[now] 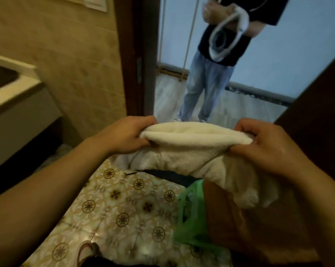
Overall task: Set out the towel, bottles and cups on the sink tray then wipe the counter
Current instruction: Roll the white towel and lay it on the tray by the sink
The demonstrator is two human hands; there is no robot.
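You held the towel (197, 143) in both hands, out in front of you at the middle of the view. Your left hand (122, 134) pinched its left end, fingers curled over the top edge and thumb beneath, so that grip was closed on the cloth. Your right hand (266, 145) held the right end the same way, fingers bunched tight on the fabric; the back of that hand looked wet. Between the two grips the towel's upper fold was stretched level, and the rest hung down toward 5 o'clock in loose folds.

Below the towel, at 6 o'clock, lay the patterned floor (124, 205). A green bag (189, 214) sat just right of it, under the hanging cloth, beside a brown surface (249, 228) that you could not make out clearly. At 7 o'clock a slipper (85, 251) showed at the bottom edge.

At 9 o'clock the pale tabletop (12, 89) ran along the tiled wall (70, 54), well apart from the towel. At 12 o'clock a doorway opened, and a second person (216, 78) in jeans stood beyond it, holding a coiled white cable (224, 35) against the chest.
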